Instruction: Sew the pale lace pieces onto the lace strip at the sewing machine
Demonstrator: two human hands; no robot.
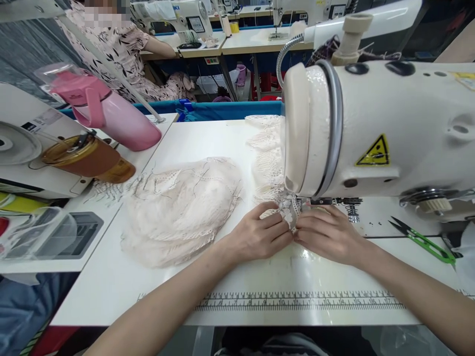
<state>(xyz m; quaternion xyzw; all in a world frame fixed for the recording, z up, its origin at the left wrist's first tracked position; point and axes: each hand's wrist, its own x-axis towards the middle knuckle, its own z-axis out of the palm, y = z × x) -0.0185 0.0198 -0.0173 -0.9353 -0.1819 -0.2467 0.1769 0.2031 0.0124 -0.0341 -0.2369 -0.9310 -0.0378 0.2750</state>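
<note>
Both hands pinch one lace piece [287, 210] flat: left hand [260, 235], right hand [328, 235], fingertips nearly touching. Sewing machine [371, 128] sits right above them, lace pile [178, 207] off left.

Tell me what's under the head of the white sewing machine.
Under the white sewing machine head lies a small piece of pale lace, pinched flat by the left hand and right hand. The needle and presser foot are mostly hidden by the head.
</note>
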